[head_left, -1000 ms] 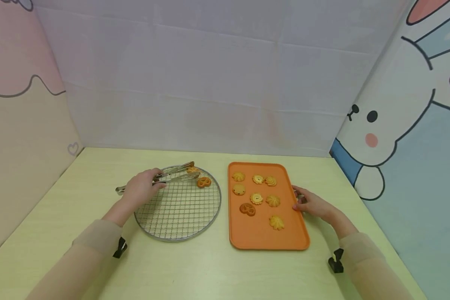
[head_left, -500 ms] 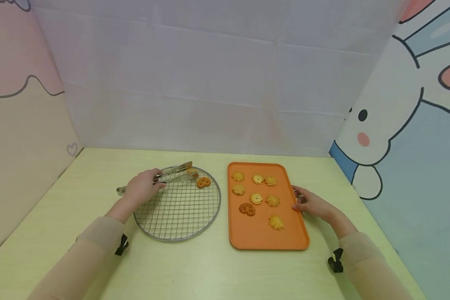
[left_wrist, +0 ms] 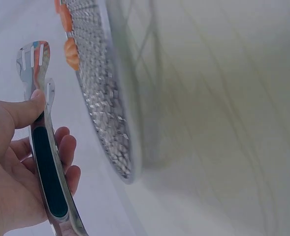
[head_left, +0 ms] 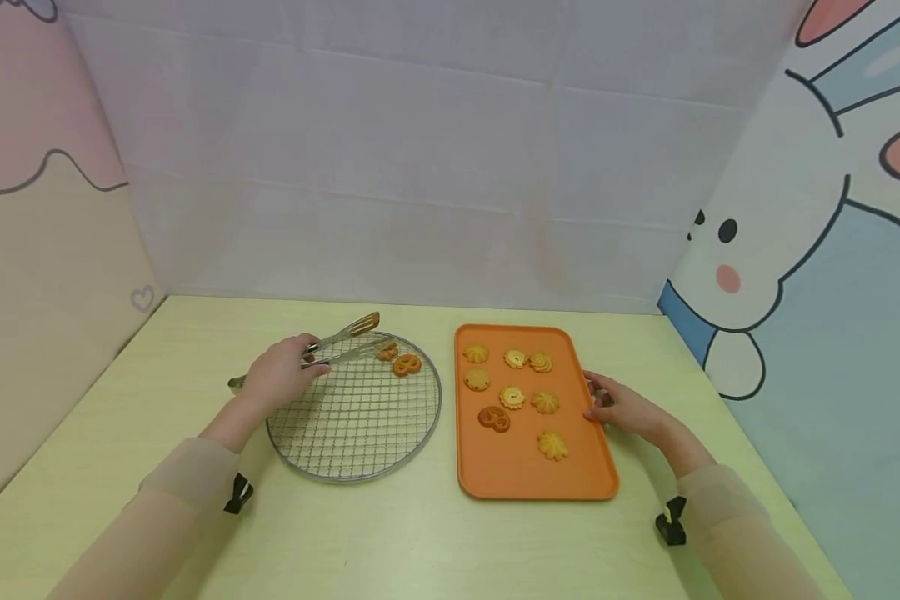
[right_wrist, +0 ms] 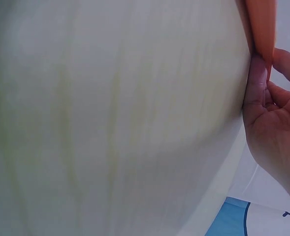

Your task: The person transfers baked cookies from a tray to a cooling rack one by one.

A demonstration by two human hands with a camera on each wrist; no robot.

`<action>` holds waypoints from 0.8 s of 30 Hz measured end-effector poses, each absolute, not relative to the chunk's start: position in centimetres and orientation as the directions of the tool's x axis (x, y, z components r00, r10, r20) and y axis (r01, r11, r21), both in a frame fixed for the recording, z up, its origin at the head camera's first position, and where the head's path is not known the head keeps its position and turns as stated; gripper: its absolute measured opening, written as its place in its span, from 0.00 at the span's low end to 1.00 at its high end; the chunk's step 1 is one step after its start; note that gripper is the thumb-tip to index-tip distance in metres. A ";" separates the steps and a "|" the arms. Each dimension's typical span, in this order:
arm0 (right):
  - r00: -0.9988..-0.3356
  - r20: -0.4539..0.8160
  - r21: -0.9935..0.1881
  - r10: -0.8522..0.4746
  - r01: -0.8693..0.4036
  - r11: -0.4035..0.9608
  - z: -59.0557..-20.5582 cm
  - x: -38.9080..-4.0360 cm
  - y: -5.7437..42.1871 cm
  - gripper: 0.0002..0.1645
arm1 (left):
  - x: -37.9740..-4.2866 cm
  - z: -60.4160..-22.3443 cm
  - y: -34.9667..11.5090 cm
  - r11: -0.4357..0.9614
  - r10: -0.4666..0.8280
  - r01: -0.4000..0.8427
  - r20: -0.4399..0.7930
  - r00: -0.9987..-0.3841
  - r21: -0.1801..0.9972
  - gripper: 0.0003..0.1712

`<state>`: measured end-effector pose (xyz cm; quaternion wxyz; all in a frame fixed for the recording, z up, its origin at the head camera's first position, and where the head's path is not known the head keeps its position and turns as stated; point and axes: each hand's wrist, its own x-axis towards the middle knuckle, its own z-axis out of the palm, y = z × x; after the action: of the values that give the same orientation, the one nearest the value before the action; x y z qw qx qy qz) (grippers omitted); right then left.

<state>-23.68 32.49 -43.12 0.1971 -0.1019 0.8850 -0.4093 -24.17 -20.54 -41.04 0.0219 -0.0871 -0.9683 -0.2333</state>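
Fingers of the left hand [head_left: 279, 373] wrap the metal tongs [head_left: 363, 324] in the head view, well back from the tips, so the two arms reach over the far part of the round wire rack [head_left: 333, 479]. Those arms stand apart; the nearer one ends beside a ridged cookie [head_left: 387, 352], with a pretzel [head_left: 407, 364] just next to it, though I cannot tell whether metal touches cookie. Light grip pressure probably explains the spread. Eight more cookies, one of them another pretzel, lie spaced out on the orange tray [head_left: 510, 475], to the right of the rack. At its right edge the right hand [head_left: 624, 408] holds the rim, likely to steady it.

From the left wrist, the thumb presses one side, near a dark grip inset [left_wrist: 48, 172], against fingers curled on the other. No cookie shows between the tips.

From the right wrist, the tray's edge is pinched narrowly, one finger low beside the table [right_wrist: 110, 123], presumably where the rim offers purchase.
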 end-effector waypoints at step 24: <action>-0.899 -0.271 -0.760 -0.345 -0.020 0.649 -43.3 -23.9 32.6 0.45 | -20.6 -38.5 -16.6 0.856 0.183 0.255 0.198 -0.963 0.450 0.33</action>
<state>-23.94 32.60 -43.32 0.1999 -0.1029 0.8859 -0.4058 -20.60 -16.63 -38.53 0.0741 -0.1141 -0.9605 -0.2429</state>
